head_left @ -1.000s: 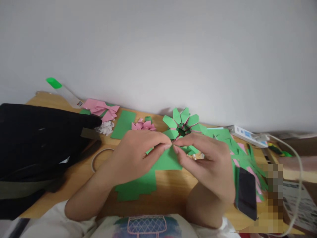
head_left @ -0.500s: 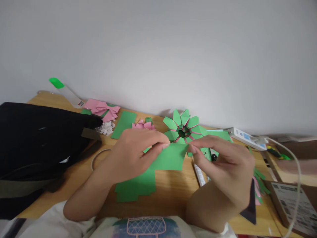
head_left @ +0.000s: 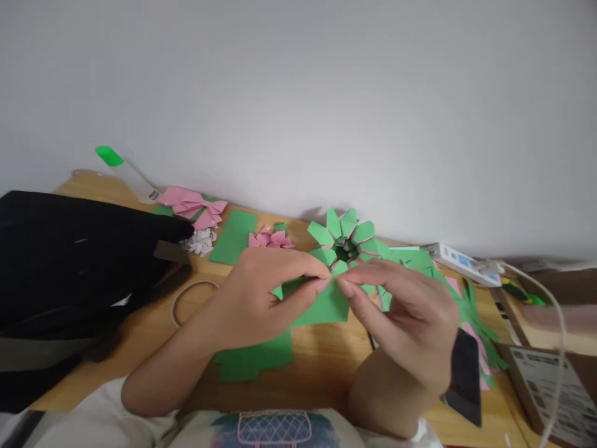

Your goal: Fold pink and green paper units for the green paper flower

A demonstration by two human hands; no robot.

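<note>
Pinched the green paper (head_left: 321, 306) along its top edge with left hand (head_left: 263, 295) and right hand (head_left: 415, 317) — 2 pairs of fingertips, nearly touching — over the desk (head_left: 326, 367), in front of the green flower (head_left: 362, 233). Probably called for light, even pressure in short lengths, keeping the edge straight.

Matt paper is seen in the green sheet (head_left: 321, 305) and the far folded flower (head_left: 345, 238). The table (head_left: 321, 370) is faced in smooth wood grain. Dull black cloth (head_left: 84, 261) is seen left, smooth white plastic in the power strip (head_left: 459, 262) far right.
</note>
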